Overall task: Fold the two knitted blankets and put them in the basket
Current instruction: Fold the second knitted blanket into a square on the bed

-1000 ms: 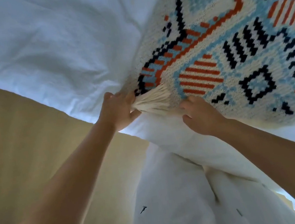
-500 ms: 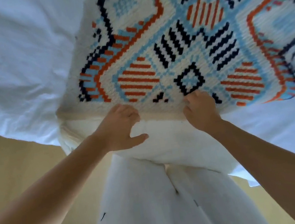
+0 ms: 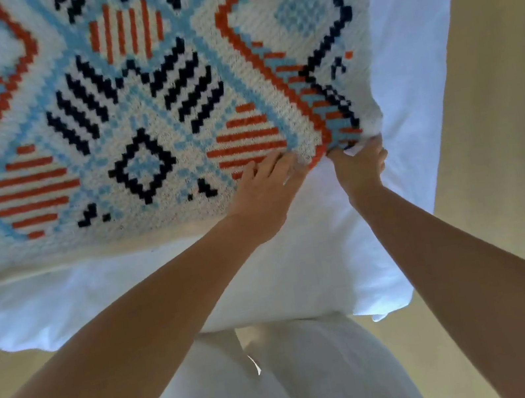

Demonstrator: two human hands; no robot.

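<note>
One knitted blanket (image 3: 141, 108) is all that shows of the two the task names, and it lies spread flat over the white duvet (image 3: 123, 291), running off the left and top of the view, its near hem parallel to the duvet's near edge. It is a thick, soft knit in cream, pale blue, orange and navy diamonds; I judge it limp and fairly weighty for cloth, not slippery and not fragile, likely to sag and stretch if lifted from the middle, so the corners and the hem are the places to take it. Two hands work at its near right corner. The left hand (image 3: 264, 195) lies on top of the knit just inside that corner, fingers straight and spread, resting there and gripping nothing. Just to its right, the right hand (image 3: 361, 166) has its fingers curled in at the very corner and appears to pinch the knit there, where the edge is lifted slightly off the duvet; something white sits among the fingers, and whether that is fringe or duvet I cannot tell. Beyond the corner a strip of bare duvet runs to its right edge, then tan floor (image 3: 513, 87). Counted: one blanket, one duvet, two hands, no second blanket and no basket in view
</note>
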